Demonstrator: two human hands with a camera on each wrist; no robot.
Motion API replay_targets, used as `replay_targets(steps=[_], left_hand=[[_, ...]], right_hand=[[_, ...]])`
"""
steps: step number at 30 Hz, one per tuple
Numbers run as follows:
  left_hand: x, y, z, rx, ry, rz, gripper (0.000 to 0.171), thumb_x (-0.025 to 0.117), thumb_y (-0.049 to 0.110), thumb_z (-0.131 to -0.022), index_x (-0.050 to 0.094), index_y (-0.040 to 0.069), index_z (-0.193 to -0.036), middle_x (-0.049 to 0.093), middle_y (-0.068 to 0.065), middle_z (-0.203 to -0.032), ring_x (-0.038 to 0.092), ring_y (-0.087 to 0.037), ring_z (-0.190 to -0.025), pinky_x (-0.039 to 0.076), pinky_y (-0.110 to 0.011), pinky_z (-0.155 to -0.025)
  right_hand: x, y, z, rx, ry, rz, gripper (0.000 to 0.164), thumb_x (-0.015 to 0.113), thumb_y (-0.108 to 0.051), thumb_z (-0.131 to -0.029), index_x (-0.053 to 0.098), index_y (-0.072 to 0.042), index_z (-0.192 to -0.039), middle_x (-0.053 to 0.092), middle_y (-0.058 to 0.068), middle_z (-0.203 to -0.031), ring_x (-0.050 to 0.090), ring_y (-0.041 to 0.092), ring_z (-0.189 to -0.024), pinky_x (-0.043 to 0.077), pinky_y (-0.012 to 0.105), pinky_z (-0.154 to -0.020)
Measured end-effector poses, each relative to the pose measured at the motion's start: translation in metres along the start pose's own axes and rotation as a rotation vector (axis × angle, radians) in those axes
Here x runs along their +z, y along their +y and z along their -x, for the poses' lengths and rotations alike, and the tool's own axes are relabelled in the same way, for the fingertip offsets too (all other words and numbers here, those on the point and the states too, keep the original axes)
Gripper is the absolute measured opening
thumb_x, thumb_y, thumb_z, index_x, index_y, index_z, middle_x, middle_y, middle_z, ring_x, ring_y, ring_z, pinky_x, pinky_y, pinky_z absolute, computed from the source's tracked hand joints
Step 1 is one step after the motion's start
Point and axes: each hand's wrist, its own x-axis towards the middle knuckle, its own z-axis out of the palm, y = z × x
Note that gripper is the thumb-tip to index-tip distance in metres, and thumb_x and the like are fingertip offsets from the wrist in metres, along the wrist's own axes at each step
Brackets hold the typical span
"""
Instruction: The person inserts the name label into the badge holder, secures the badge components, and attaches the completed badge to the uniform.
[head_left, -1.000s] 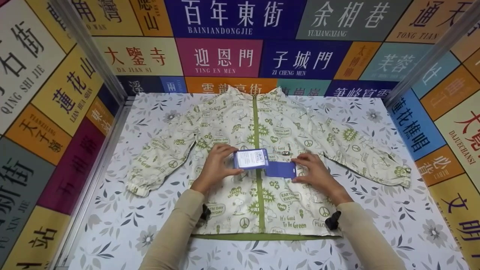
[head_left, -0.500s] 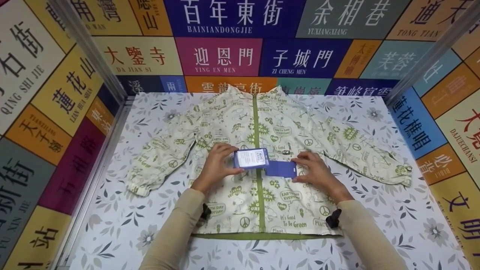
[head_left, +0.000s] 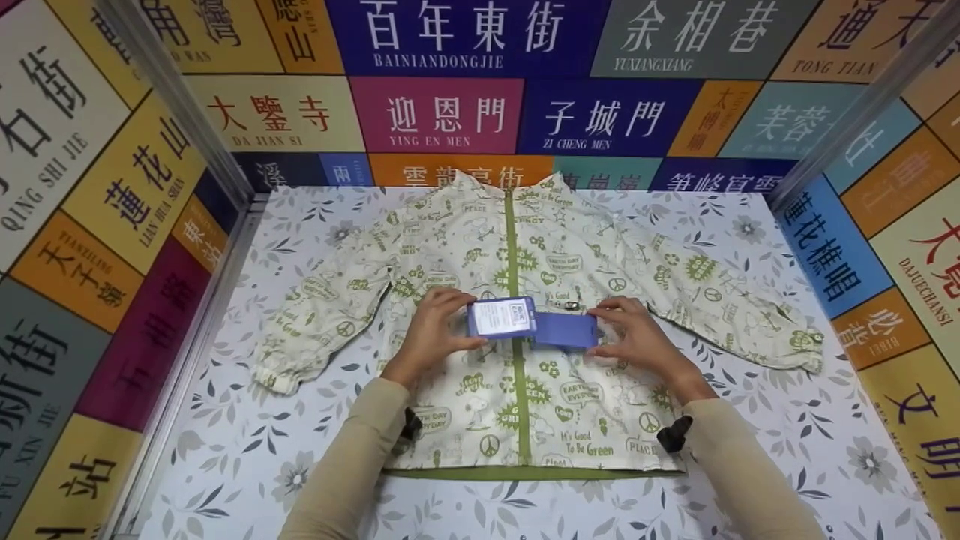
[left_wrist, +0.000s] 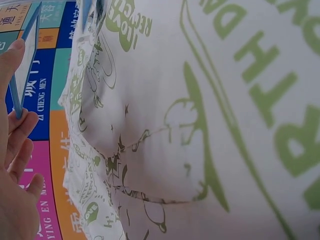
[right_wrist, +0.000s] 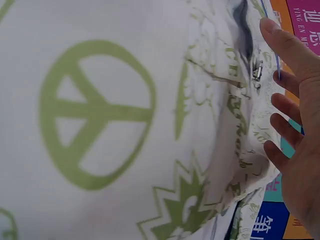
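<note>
My left hand [head_left: 435, 330] pinches a blue-framed ID card holder [head_left: 501, 316] by its left end, thumb below and fingers above. A white printed card shows in its face. From the right, my right hand [head_left: 637, 341] pinches the outer end of a flat plain blue piece [head_left: 564, 330], whose inner end lies right at the holder's right edge. Both pieces are over the front of a white jacket [head_left: 476, 412] with green print. The left wrist view catches the holder [left_wrist: 26, 67] nearly edge-on; in the right wrist view the blue piece [right_wrist: 278, 59] is a thin line.
The jacket is spread with sleeves out, a green zip strip [head_left: 513, 247] down its middle. A small metal clip [head_left: 571, 305] sits on its front above the blue piece. Leaf-patterned table cover [head_left: 247, 465] lies beneath. Sign-printed walls [head_left: 442, 112] enclose the back and sides.
My right hand has shifted slightly to the right and up, and the blue piece has moved with it and tilted a little. The left hand and card holder have stayed almost still.
</note>
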Motion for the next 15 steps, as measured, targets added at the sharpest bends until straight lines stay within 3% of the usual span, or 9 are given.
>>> replay_targets(steps=[5,15], left_hand=[[-0.001,-0.001,0.000,0.012,0.006,-0.015,0.072,0.094,0.037,-0.062,0.068,0.013,-0.125,0.069,-0.002,-0.123,0.052,-0.022,-0.121,0.043,-0.044,-0.109],[-0.004,-0.002,0.002,-0.017,-0.024,0.007,0.074,0.093,0.038,-0.062,0.066,0.015,-0.127,0.067,-0.001,-0.127,0.050,-0.021,-0.125,0.043,-0.044,-0.111]], right_hand=[[-0.014,-0.012,-0.005,0.002,0.018,-0.027,0.072,0.089,-0.030,-0.072,0.060,-0.013,-0.136,0.049,0.012,-0.143,0.038,0.031,-0.135,0.036,0.062,-0.110],[-0.027,-0.020,-0.010,-0.038,0.038,-0.066,0.071,0.087,-0.034,-0.074,0.060,-0.012,-0.136,0.048,0.008,-0.141,0.038,0.031,-0.135,0.037,0.060,-0.109]])
